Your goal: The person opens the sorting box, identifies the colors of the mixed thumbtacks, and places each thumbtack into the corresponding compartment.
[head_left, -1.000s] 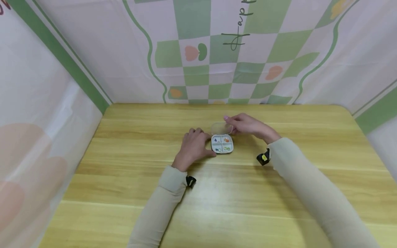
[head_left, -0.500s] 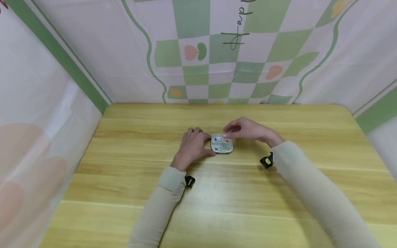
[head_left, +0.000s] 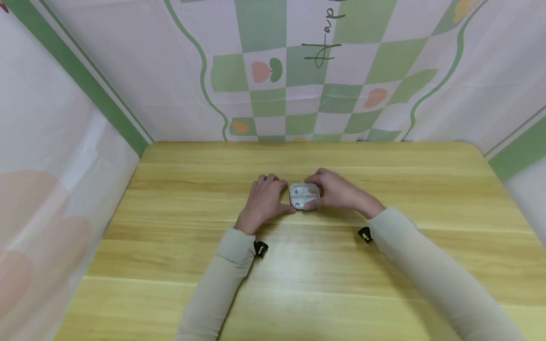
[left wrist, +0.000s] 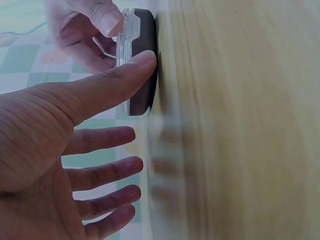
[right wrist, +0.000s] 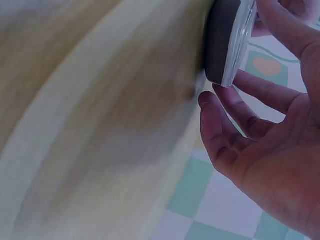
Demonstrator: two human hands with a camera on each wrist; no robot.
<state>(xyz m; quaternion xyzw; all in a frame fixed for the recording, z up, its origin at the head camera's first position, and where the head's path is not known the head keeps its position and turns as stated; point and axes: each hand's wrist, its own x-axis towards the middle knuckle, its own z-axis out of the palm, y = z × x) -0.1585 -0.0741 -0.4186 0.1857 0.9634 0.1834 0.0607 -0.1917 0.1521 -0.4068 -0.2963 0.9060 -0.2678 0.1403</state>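
A small square pill box [head_left: 303, 194] with four-way dividers lies on the wooden table, its clear lid down over the compartments. Small coloured pieces show through the lid, an orange one at the back right. The left wrist view shows its dark base [left wrist: 145, 37] and clear lid [left wrist: 128, 42] from the side. My right hand [head_left: 337, 190] grips the box from the right, thumb on the lid's near edge and fingertips at the far edge. On the other side, my left hand [head_left: 263, 202] has its thumb against the near left corner and its fingers spread loosely apart.
The wooden table [head_left: 204, 189] runs back to a cloth backdrop [head_left: 268, 102] with green checks. Another cloth [head_left: 64, 156] hangs along the left side. Each wrist wears a small black device, such as the left wrist camera [head_left: 261, 249].
The raised clear lid has swung forward and down onto the pill box. My right hand has moved from the lid's far edge to across the box. The left hand stays nearly still.
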